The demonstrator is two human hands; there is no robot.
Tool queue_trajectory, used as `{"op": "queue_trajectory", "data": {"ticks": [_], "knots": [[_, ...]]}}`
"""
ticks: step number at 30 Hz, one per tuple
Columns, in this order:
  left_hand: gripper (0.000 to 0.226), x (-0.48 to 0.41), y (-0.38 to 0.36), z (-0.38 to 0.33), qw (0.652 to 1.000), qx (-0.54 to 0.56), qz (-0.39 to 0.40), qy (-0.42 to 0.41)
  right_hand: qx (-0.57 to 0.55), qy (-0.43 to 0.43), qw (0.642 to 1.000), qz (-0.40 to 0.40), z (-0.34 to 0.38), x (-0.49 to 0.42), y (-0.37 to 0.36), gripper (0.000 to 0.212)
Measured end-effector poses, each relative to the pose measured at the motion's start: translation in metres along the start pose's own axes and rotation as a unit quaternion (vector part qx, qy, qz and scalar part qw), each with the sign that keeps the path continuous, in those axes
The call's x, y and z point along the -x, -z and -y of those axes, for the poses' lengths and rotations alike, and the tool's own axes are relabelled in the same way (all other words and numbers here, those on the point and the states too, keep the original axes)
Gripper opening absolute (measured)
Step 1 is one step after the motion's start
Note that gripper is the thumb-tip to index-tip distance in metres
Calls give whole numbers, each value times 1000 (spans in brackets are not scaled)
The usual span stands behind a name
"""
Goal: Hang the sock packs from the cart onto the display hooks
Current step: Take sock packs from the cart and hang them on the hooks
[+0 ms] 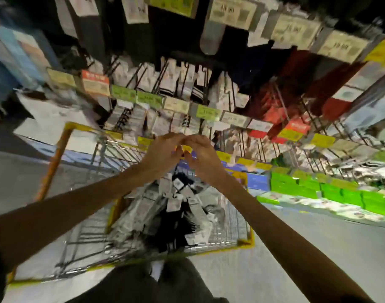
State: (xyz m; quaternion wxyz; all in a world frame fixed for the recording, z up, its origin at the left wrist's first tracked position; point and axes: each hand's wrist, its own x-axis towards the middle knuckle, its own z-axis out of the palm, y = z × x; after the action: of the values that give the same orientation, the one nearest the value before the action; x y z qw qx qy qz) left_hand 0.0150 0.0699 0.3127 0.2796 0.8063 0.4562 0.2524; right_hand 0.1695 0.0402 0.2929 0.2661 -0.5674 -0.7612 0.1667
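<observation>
Hands meet over the far end of the cart: left hand [163, 153] and right hand [201, 155] are fingertip to fingertip, with the fingers curled inward. Motion blur hides the gap between them. Cannot tell whether they pinch a pack's hanger tab or nothing at all.

Below the hands, toward the body: yellow-framed wire-mesh cart [245, 242]. It holds a loose heap of sock packs [176, 206], black and white socks with white card headers, lying at mixed angles. The heap sits directly under the wrists. Neither hand touches it.

Just beyond the fingertips: a row of thin dark wire display hooks [241, 138]. The prongs point back toward the person, with small yellow price tags [223, 156] at their near ends.

Key relation (judgement): each hook's long axis runs straight away from the hands into the display. A pack's header hole would therefore have to be fed on along that line, pushed away from the body. Both hands are about equally near. The right hand is slightly closer to the barer hooks on its own side.

Above and beyond the hands: white sock packs already hung [180, 82], behind green price labels [123, 94]. Up and to the right of the right hand are red packs [272, 110]. Out to the right, lower down — bright green boxes [307, 189].

Writing: labels carry print and figures, all too blurred to read. No brand legible.
</observation>
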Motion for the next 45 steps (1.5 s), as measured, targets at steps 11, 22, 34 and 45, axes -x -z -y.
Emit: {"op": "queue_trajectory", "data": {"ticks": [11, 22, 34, 45], "knots": [[24, 82, -157, 142, 928, -40, 262, 260, -42, -308, 883, 353, -118, 96, -167, 41], [68, 115, -273, 214, 902, 20, 245, 355, 83, -285, 853, 430, -174, 142, -309, 87], [39, 108, -286, 214, 799, 192, 219, 526, -108, -380, 900, 182, -186, 137, -288, 24], [11, 72, -232, 165, 767, 305, 133, 549, -338, -473, 809, 80, -159, 117, -245, 29]]}}
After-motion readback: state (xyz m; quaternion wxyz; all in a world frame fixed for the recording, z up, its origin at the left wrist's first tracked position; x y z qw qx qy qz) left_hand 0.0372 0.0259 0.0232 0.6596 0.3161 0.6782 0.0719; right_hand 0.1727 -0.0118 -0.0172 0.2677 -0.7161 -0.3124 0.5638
